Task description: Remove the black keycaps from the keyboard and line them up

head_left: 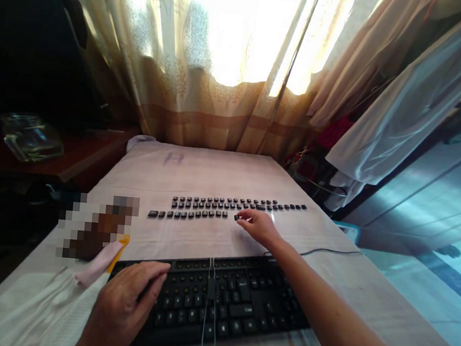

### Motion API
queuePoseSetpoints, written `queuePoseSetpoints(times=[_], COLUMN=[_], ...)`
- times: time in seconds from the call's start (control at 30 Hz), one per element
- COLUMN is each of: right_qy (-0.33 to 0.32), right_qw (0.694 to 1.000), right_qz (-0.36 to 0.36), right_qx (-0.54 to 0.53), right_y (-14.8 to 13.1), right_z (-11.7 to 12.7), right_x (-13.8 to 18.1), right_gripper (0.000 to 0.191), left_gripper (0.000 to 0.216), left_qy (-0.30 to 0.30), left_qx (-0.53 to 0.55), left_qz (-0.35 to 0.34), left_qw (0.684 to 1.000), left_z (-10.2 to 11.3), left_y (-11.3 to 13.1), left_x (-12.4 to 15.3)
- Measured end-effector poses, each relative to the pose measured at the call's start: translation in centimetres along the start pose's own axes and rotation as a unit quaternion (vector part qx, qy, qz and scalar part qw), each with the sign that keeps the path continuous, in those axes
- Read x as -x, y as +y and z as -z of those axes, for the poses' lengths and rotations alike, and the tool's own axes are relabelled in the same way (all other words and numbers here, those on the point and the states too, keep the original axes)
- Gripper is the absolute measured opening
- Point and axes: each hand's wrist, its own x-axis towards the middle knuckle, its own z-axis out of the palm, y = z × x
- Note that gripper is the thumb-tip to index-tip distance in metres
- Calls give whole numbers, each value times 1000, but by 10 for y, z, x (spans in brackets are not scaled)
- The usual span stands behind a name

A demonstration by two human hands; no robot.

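Note:
A black keyboard [260, 297] lies across the near part of the cloth, with keycaps gone from its upper rows. My left hand [126, 298] rests over its left end, fingers curled and thumb against the index finger; the other fingertips are hidden. Between thumb and fingertips of my right hand [256, 225] is a small black keycap [237, 217], close to the cloth. It is just right of the nearest row of loose keycaps [190, 215]. Two more keycap rows [228, 200] lie behind. A wire keycap puller [211, 290] with a black middle lies across the keyboard.
The keyboard cable [328, 251] trails right over the white cloth [214, 171]. At left lie a blurred-out brown item [98, 229] and a pink-and-yellow fabric piece [105, 259]. A glass jar [32, 137] stands on a dark wooden surface. Curtains [204, 101] hang behind.

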Motion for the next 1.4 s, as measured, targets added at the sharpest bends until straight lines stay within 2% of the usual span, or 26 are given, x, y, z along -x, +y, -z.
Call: queuePoseSetpoints(times=[0.1,0.23,0.47,0.9,1.23,1.4], right_qy=[0,0,2,3,7,11], right_qw=[1000,998,996,994,994,990], right_qz=[-20,-30,-37,-20,18,76], right_qx=[21,46,86,105,111,122], right_y=[5,7,8,7,9,-9], right_z=[-12,-22,-28,-29,-24,-12], right_x=[-18,-25,-30,-29,-23,7], right_gripper=[21,23,24,28,32,26], left_gripper=[14,14,19,22,21,22], left_qy=[17,17,21,16,27,18], left_qx=[-23,-31,-69,-99,-104,-97], left_qz=[7,8,-24,-37,-29,2], left_qw=[1000,999,997,994,994,995], left_z=[5,8,6,7,8,8], left_y=[-13,-22,-22,-25,-27,-32], left_x=[0,0,-1,-2,-2,0])
